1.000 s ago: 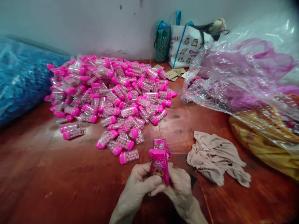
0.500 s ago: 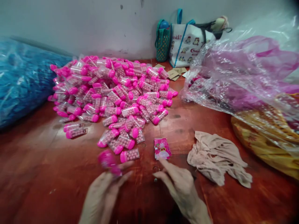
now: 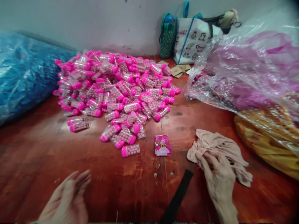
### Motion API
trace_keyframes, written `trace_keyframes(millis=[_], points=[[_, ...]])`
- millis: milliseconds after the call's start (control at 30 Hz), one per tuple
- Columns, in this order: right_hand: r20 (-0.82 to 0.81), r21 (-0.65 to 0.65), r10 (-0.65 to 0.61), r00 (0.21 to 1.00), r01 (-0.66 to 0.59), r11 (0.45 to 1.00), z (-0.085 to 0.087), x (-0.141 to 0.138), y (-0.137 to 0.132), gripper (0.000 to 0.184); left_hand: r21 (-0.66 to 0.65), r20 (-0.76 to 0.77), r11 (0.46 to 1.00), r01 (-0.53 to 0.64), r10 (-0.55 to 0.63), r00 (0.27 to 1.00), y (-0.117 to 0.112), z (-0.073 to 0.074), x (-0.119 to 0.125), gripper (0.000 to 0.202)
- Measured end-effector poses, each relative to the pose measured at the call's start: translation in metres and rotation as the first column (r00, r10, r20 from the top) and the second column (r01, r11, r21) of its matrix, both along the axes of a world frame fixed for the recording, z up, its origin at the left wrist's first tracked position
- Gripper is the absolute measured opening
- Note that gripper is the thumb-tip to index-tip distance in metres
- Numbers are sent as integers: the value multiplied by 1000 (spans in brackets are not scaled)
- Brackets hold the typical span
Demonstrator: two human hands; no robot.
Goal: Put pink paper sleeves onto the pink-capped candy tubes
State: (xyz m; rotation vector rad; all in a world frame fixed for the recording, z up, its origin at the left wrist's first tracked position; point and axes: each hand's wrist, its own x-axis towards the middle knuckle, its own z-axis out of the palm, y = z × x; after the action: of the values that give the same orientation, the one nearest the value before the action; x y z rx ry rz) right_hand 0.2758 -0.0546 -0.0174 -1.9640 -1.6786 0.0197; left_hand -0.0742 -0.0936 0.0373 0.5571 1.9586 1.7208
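My left hand (image 3: 67, 199) is over the near left of the table, fingers extended and nothing visible in them. On the right, my right hand (image 3: 218, 174) has its fingers curled into a crumpled beige cloth (image 3: 219, 144), gripping its near left part. Between the hands, farther up, lies a small stack of pink printed cards (image 3: 163, 145). A clear bottle (image 3: 131, 150) with a pink cap and pink beads lies left of the cards. Behind it spreads a large pile of similar bottles (image 3: 116, 84).
A black strap (image 3: 178, 196) rises from the near edge. To the left bulges a blue plastic sack (image 3: 28, 77). Clear and pink plastic wrap (image 3: 247, 71) and a yellow bag (image 3: 257, 140) lie right. A white tote (image 3: 196, 40) and green bottle holder (image 3: 167, 40) stand by the wall.
The pink item that was in my left hand is no longer visible there, and that hand has moved left and nearer. My right hand has gone from the cards to the cloth.
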Motion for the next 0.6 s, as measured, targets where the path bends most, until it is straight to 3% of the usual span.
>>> trace_keyframes(millis=[67, 133, 200, 233, 300, 367, 433, 500, 600], points=[[-16, -33, 0, 1000, -1, 999, 0, 1, 5, 34, -29, 11, 991, 133, -132, 991, 25, 1, 37, 18], [11, -57, -25, 1000, 25, 998, -1, 4, 9, 38, -153, -62, 902, 404, -417, 907, 45, 1, 75, 19], [24, -72, -46, 999, 48, 996, -1, 8, 13, 41, -243, -219, 752, 613, -658, 720, 58, -3, 106, 18], [14, -70, -58, 998, 59, 996, 0, 8, 14, 41, -280, -301, 681, 676, -731, 612, 63, -7, 118, 19], [-39, -30, -100, 994, 99, 995, 5, 4, 17, 37, -359, -427, 593, 721, -791, 438, 69, -18, 136, 20], [-101, 43, -153, 983, 158, 986, 11, -9, 19, 29, -405, -513, 580, 707, -784, 349, 70, -29, 145, 21], [-161, 69, -121, 979, 134, 989, 16, -30, 22, 26, -414, -568, 595, 689, -760, 316, 68, -39, 148, 23], [-228, 0, 13, 974, -14, 1000, 17, -54, 27, 26, -403, -602, 613, 679, -737, 308, 65, -45, 148, 23], [-320, -127, 106, 942, -153, 980, 10, -81, 36, 19, -373, -627, 628, 683, -713, 313, 65, -50, 147, 21]])
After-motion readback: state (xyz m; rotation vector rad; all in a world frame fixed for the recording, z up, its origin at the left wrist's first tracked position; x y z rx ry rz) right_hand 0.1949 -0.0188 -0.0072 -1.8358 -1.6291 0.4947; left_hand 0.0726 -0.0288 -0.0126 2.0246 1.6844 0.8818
